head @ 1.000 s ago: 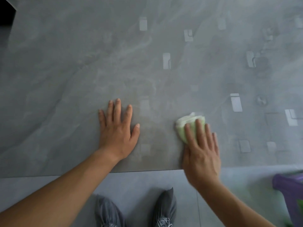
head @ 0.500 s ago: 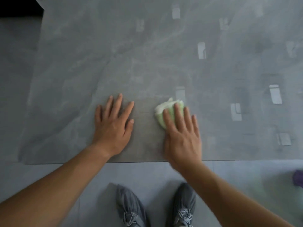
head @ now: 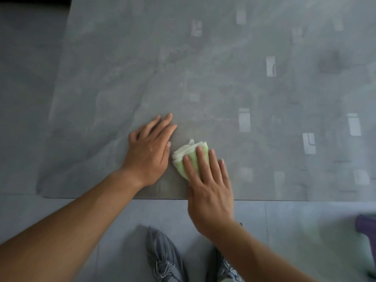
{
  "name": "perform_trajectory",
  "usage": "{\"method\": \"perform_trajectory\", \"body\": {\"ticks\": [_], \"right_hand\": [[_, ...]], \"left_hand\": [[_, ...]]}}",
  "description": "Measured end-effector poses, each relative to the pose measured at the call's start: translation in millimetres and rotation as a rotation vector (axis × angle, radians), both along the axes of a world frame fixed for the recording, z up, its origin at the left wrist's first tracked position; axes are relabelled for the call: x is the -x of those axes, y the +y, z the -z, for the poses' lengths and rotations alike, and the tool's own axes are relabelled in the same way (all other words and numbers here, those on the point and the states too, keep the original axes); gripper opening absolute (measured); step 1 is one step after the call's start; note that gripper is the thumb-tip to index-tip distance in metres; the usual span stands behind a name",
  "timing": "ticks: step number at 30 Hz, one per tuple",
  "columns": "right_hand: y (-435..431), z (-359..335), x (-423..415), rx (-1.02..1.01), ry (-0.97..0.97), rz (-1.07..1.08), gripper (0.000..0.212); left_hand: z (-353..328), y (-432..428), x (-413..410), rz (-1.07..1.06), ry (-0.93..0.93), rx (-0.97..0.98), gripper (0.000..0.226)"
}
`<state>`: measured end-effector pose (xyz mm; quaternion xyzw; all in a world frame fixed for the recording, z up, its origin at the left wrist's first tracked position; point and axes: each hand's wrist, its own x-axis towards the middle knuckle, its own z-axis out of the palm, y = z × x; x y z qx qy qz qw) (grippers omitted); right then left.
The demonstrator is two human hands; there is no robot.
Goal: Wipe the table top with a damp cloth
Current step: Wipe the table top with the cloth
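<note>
Taking the folded green cloth [head: 188,157] as the landmark, the left hand [head: 149,151] lies just to its left, palm down on the grey marbled worktop [head: 203,78], its fingers [head: 162,124] stretched out flat and gripping nothing, the thumb tip almost touching the cloth's left edge. The cloth itself sits near the worktop's near edge, and the right hand [head: 209,188] presses down on its right half with fingers [head: 200,159] extended flat over it rather than curled around it. Below the cloth, past the worktop edge, two grey shoes [head: 164,259] stand on the tiled floor [head: 284,231], and far to its lower right a purple object [head: 367,224] shows at the frame's edge.
</note>
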<state>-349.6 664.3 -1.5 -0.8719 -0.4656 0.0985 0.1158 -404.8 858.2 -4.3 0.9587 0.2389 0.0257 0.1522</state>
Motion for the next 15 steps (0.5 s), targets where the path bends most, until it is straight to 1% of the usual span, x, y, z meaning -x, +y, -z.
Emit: {"method": "perform_trajectory", "body": {"ticks": [2, 3, 4, 6, 7, 8, 9, 10, 13, 15], "right_hand": [[2, 2, -25, -0.01, 0.004, -0.095, 0.072], [6, 4, -47, -0.006, -0.01, -0.076, 0.071], [14, 6, -73, -0.005, -0.028, 0.005, 0.07], [33, 5, -119, 0.005, -0.019, 0.243, 0.067], [44, 4, -126, 0.011, -0.009, 0.322, 0.066], [52, 4, -120, 0.007, -0.012, 0.345, 0.066], [55, 4, -105, -0.007, -0.023, 0.315, 0.067], [52, 4, -83, -0.023, -0.032, 0.234, 0.068], [23, 0, -12, -0.01, -0.019, -0.074, 0.069], [16, -1, -14, -0.013, -0.012, -0.204, 0.066]], "left_hand": [[-2, 5, 1, 0.004, -0.017, 0.013, 0.048], [-3, 9, 2, -0.003, -0.016, 0.01, 0.049], [-3, 14, 3, -0.018, -0.006, -0.003, 0.05], [-1, 22, 2, -0.059, 0.035, -0.026, 0.052], [0, 27, 2, -0.086, 0.058, -0.034, 0.054], [1, 31, 1, -0.11, 0.077, -0.035, 0.056], [2, 34, 0, -0.124, 0.09, -0.031, 0.057], [2, 36, -1, -0.129, 0.095, -0.03, 0.057], [0, 40, -1, -0.143, 0.067, -0.037, 0.052], [-1, 41, -1, -0.154, 0.048, -0.039, 0.05]]}}
